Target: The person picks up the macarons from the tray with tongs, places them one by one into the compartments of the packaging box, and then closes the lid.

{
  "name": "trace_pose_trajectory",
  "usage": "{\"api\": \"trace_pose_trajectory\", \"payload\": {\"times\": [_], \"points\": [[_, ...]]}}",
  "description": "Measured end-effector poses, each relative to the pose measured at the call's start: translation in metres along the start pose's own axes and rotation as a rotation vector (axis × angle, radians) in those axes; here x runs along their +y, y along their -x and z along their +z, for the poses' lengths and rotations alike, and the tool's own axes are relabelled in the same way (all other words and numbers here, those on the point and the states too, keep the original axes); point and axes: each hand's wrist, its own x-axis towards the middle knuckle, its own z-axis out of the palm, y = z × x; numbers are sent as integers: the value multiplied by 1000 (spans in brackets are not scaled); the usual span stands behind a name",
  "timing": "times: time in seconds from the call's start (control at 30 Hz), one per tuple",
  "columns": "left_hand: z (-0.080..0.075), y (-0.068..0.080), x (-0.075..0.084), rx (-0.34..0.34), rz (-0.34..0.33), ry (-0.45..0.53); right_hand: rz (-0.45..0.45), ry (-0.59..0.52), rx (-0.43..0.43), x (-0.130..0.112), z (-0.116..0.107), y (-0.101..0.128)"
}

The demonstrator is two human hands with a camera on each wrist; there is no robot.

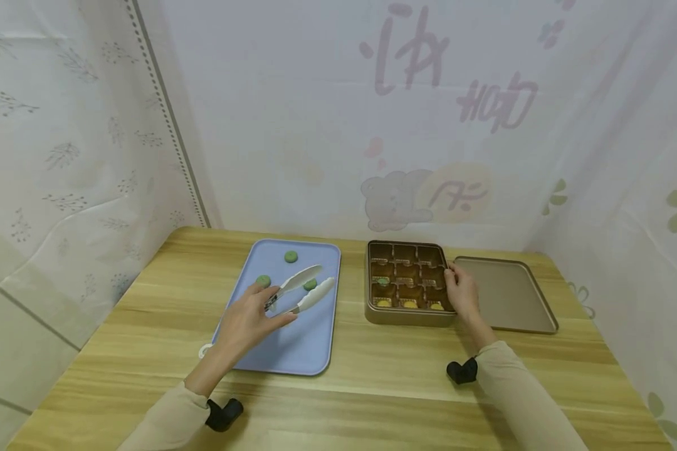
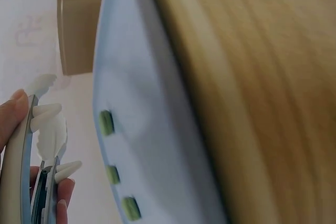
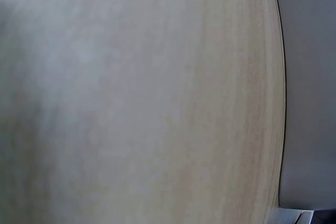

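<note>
The left hand (image 1: 248, 319) grips white tongs (image 1: 301, 289) over the blue tray (image 1: 304, 347), fingers curled round the handles, with the two blades apart and pointing toward 2 o'clock. The left wrist view shows the same hold: thumb and fingertips pressed on the tong arms, blades spread.

Three green sweets lie on the tray: one (image 1: 291, 256) at the far end, at 12 o'clock from the tong tips, one (image 1: 262, 280) just beside the left hand's fingers at about 11 o'clock from it, and one (image 1: 310, 284) between the blades or right under them; I cannot tell whether the tongs touch it. None is lifted yet, by the look of it.

The right hand (image 1: 461, 292) rests on the right wall of the brown box (image 1: 409, 316), fingers curled over the rim and steadying it. The box sits at 3 o'clock from the tray, near it but apart. Its lid (image 1: 508, 294) lies open-side up on the bench (image 1: 372, 376), touching the box at its right.

The box is divided into nine cells. The near row holds three yellow pieces (image 1: 410, 304); a cell at the left of the middle row seems to hold something greenish, though it is too small to be sure. The other cells look unfilled.

So I judge the filling about a third done: three green sweets wait on the tray.
</note>
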Motion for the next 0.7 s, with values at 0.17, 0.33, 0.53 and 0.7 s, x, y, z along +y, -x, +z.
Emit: {"api": "trace_pose_trajectory", "payload": {"times": [0.17, 0.33, 0.53, 0.7], "points": [[-2, 7, -12, -6, -25, -10, 10, -8, -14, 0, -1, 0], [-2, 10, -19, -25, -53, -16, 25, -18, -36, 0, -2, -1], [0, 7, -26, -31, -64, -49, 21, -19, -30, -1, -2, 0], [2, 4, -28, -47, -81, -68, 4, -2, -4, -1, 0, -1]]}}
